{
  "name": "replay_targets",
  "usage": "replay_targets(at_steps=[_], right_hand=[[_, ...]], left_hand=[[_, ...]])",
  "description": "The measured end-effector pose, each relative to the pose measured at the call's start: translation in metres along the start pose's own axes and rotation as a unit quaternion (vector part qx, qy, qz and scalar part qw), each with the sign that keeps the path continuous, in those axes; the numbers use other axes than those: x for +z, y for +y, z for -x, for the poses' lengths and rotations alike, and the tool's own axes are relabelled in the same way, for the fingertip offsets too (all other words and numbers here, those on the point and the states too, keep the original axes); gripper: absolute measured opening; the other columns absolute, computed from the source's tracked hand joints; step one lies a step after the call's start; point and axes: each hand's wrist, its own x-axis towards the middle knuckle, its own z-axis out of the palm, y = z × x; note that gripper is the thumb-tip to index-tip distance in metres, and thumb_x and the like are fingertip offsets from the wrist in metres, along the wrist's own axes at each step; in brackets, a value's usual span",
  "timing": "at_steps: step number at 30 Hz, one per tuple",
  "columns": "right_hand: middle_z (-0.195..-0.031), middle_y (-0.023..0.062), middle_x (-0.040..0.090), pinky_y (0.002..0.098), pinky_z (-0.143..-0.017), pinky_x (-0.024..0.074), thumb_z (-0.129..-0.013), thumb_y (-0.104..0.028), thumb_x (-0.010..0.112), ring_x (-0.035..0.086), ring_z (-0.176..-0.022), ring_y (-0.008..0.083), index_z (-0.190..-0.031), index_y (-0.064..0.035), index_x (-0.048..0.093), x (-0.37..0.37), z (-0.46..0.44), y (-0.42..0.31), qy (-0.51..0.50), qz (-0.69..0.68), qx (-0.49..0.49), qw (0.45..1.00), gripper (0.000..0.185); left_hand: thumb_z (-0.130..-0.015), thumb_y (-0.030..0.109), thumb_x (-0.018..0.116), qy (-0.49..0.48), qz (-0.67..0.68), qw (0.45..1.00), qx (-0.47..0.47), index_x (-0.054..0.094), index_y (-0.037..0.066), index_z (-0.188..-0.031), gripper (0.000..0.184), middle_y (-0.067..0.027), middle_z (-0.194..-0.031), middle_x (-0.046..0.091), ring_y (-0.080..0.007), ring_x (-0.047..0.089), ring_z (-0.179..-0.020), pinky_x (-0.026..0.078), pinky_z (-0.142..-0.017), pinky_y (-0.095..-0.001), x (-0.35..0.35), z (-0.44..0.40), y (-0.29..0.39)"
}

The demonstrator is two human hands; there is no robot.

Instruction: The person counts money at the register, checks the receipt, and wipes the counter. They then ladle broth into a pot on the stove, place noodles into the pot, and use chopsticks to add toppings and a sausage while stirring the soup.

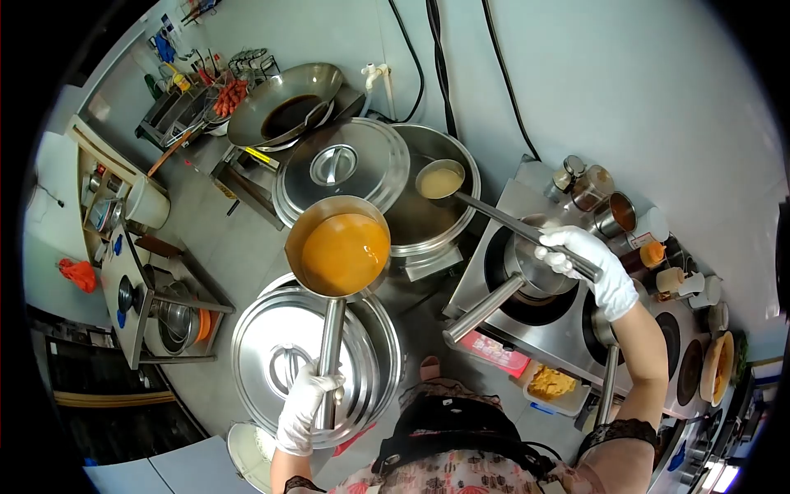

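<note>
We found left hand (309,403), gloved, grasping handle of saucepan (333,208) containing orange liquid (346,253). Saucepan was held up, in view between rear lid (374,156) and nearer lid (263,337). Right hand (592,267), gloved, grasped ladle (498,219); its bowl, containing pale liquid (441,183), hung over large pot (424,142), partly covered by rear lid.

Left hand (304,405) grips saucepan (331,209) — right hand (594,267), ladle (504,218)
</note>
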Motion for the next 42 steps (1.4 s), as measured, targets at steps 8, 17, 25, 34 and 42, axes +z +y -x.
replay_targets(at_steps=[8, 17, 25, 34, 42], right_hand=[[-0.077, 0.0056, 0.053, 0.0168, -0.032, 0.0316, -0.091, -0.010, 0.053, 0.040, -0.041, 0.0031, -0.122, 0.0085, 0.048, 0.029, 0.116, -0.004, 0.041, -0.005, -0.078, 0.996, 0.037], [-0.076, 0.0112, 0.058, 0.0227, -0.034, 0.0320, -0.089, -0.001, 0.057, 0.042, -0.041, 0.0099, -0.134, 0.0035, 0.045, 0.042, 0.197, 0.011, 0.060, -0.022, -0.098, 0.993, 0.047], [-0.072, 0.0072, 0.057, 0.0214, -0.034, 0.0340, -0.084, -0.002, 0.064, 0.045, -0.041, 0.0095, -0.134, 0.0031, 0.045, 0.069, 0.205, 0.028, 0.088, 0.077, -0.098, 0.988, 0.054], [-0.094, 0.0076, 0.061, 0.0198, -0.040, 0.0383, -0.088, 0.007, 0.051, 0.046, -0.046, 0.0059, -0.141, 0.0041, 0.036, 0.085, 0.203, 0.041, 0.104, 0.162, -0.098, 0.976, 0.055], [-0.110, 0.0091, 0.063, 0.0219, -0.072, 0.0478, -0.085, 0.003, 0.056, 0.060, -0.078, 0.0117, -0.142, 0.0032, 0.035, 0.070, 0.188, 0.079, 0.139, 0.317, -0.152, 0.926, 0.061]], left_hand=[[-0.078, 0.005, 0.064, -0.056, -0.018, 0.998, 0.029, 0.058, -0.006, -0.094, 0.020, -0.0059, -0.065, 0.057, -0.0142, 0.054, -0.053, 0.046, -0.054, -0.0255, 0.034, -0.012, 0.017], [-0.080, 0.010, 0.065, -0.072, -0.034, 0.997, 0.013, 0.059, 0.002, -0.083, 0.010, -0.0046, -0.061, 0.057, -0.0141, 0.053, -0.049, 0.042, -0.046, -0.0274, 0.062, -0.055, 0.012], [-0.080, 0.007, 0.064, -0.117, -0.021, 0.992, 0.041, 0.059, -0.001, -0.083, 0.010, -0.0061, -0.062, 0.057, -0.0152, 0.055, -0.052, 0.046, -0.051, -0.0270, 0.081, -0.084, 0.006], [-0.081, 0.006, 0.064, -0.133, -0.009, 0.991, 0.021, 0.061, -0.001, -0.081, 0.008, -0.0065, -0.062, 0.058, -0.0156, 0.056, -0.053, 0.046, -0.052, -0.0277, 0.085, -0.081, 0.008], [-0.080, 0.005, 0.064, -0.140, 0.003, 0.989, 0.042, 0.060, -0.002, -0.084, 0.009, -0.0066, -0.063, 0.057, -0.0150, 0.055, -0.053, 0.046, -0.050, -0.0280, 0.082, -0.074, 0.011]])
